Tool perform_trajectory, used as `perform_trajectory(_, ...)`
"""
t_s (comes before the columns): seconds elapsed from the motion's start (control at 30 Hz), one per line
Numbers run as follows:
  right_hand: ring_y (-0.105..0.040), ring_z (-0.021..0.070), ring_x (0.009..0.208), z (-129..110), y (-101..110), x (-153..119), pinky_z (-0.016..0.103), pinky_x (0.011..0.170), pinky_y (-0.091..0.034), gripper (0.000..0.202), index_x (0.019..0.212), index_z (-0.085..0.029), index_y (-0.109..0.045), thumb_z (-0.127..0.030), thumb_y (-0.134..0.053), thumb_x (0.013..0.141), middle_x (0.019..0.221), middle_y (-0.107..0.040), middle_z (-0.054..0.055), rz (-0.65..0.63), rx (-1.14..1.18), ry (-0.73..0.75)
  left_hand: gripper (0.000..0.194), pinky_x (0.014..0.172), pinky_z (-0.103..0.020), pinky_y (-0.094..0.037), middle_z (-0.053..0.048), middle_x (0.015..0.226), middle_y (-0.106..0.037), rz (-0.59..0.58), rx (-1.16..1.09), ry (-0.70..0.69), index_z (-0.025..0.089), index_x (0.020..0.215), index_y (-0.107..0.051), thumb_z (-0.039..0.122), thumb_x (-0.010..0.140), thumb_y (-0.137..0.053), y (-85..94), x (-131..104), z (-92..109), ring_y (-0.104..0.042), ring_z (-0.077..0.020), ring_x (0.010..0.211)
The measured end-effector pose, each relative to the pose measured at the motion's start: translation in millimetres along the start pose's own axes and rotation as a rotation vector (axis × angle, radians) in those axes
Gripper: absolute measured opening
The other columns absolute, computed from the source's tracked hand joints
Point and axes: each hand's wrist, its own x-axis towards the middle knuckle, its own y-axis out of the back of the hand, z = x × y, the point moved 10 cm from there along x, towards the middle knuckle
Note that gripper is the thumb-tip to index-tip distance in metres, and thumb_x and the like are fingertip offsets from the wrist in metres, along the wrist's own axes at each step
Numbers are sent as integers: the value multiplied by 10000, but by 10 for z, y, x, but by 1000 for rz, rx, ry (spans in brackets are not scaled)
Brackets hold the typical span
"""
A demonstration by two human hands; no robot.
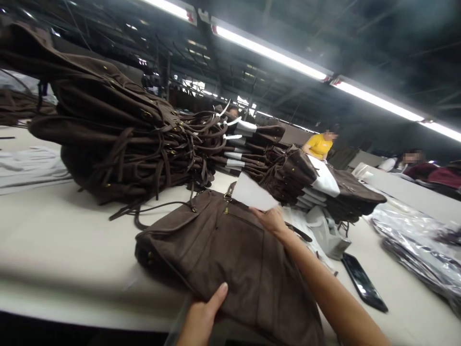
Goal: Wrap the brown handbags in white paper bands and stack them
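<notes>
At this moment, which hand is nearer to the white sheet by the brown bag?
The right hand: its fingers are at the lower edge of the white sheet. The left hand is farther away, at the near edge of the brown bag, with its thumb on top.

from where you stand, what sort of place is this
Probably a factory or workshop handling bags: stacked brown bags lie on a long pale table, clear plastic packaging sits at the right, and rows of tube lights hang overhead.
</notes>
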Motion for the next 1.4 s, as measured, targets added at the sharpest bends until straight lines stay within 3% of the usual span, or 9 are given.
perform_trajectory(0.1, -572, 216, 968, -399, -281, -428, 295, 915, -415, 176, 916, -224, -739, -247, -573, 864, 954, -673, 62, -232, -262, 239, 385, 1127, -412, -356, -111, 1235, -642, -99, -15, -38, 140, 1086, -695, 284, 737, -775, -122, -77, 73, -484, -299, 1290)
perform_trajectory(0.27, -587, 196, 987, -402, -649, -808, 250, 834, -430, 235, 927, -186, -701, -164, -468, 904, 1012, -649, 81, -482, -582, 166, 436, 1115, -366, -372, -138, 1149, -685, -142, -66, -95, 91, 1022, -709, 343, 682, -817, -164, -74, 82, -551, -280, 1226)
perform_trajectory(0.57, -609, 222, 975, -369, -637, -883, 289, 862, -458, 488, 1358, -248, -512, -247, -558, 872, 1134, -570, 104, -664, -603, 173, 551, 982, -434, -457, -148, 833, -732, 42, 215, -118, 61, 771, -725, 609, 722, -687, -285, -253, -381, -654, -369, 1003)
perform_trajectory(0.73, -470, 255, 1242, -285, -586, -1239, 362, 1031, -392, 489, 1428, -258, -440, -255, -489, 942, 1362, -455, 142, -491, -557, 152, 500, 1076, -433, -371, -151, 931, -734, -28, 282, -74, 88, 867, -741, 572, 775, -658, -345, -260, -420, -618, -344, 1105)
perform_trajectory(0.87, -384, 270, 1331, -359, -503, -1499, 410, 1094, -337, 392, 1329, -222, -569, -269, -525, 942, 1430, -435, 140, -254, -433, 149, 399, 1146, -406, -293, -120, 1135, -693, -57, 160, -62, 146, 996, -727, 463, 755, -736, -273, -205, -419, -546, -287, 1231)
perform_trajectory(1.0, -533, 215, 1144, -473, -408, -1538, 362, 1030, -407, 254, 1100, -227, -719, -332, -548, 943, 1218, -619, 85, -112, -126, 182, 352, 1153, -424, -292, -109, 1140, -692, -63, 41, -75, 159, 992, -724, 393, 735, -776, -259, -217, -433, -549, -284, 1230)
perform_trajectory(1.17, -596, 149, 856, -283, -396, -1474, 263, 806, -473, 140, 936, -204, -742, -286, -639, 888, 894, -643, 29, -156, 202, -11, 343, 1116, -412, -367, -90, 1139, -696, -25, 0, -89, 175, 1030, -707, 365, 752, -769, -276, -264, -400, -567, -262, 1210)
perform_trajectory(1.27, -563, 152, 793, -194, -179, -1466, 258, 739, -448, 159, 782, -178, -693, -284, -639, 887, 818, -622, 20, -142, 79, -123, 366, 1088, -364, -408, -68, 1229, -655, 23, 16, -60, 194, 1083, -687, 381, 774, -749, -275, -304, -371, -560, -234, 1218)
perform_trajectory(1.4, -523, 188, 879, -443, 248, -1458, 292, 784, -424, 255, 746, -197, -663, -228, -512, 950, 897, -635, 46, -110, -240, -62, 385, 950, -369, -522, -82, 1259, -635, 74, 30, -2, 192, 1121, -672, 415, 809, -705, -329, -375, -394, -612, -253, 1136)
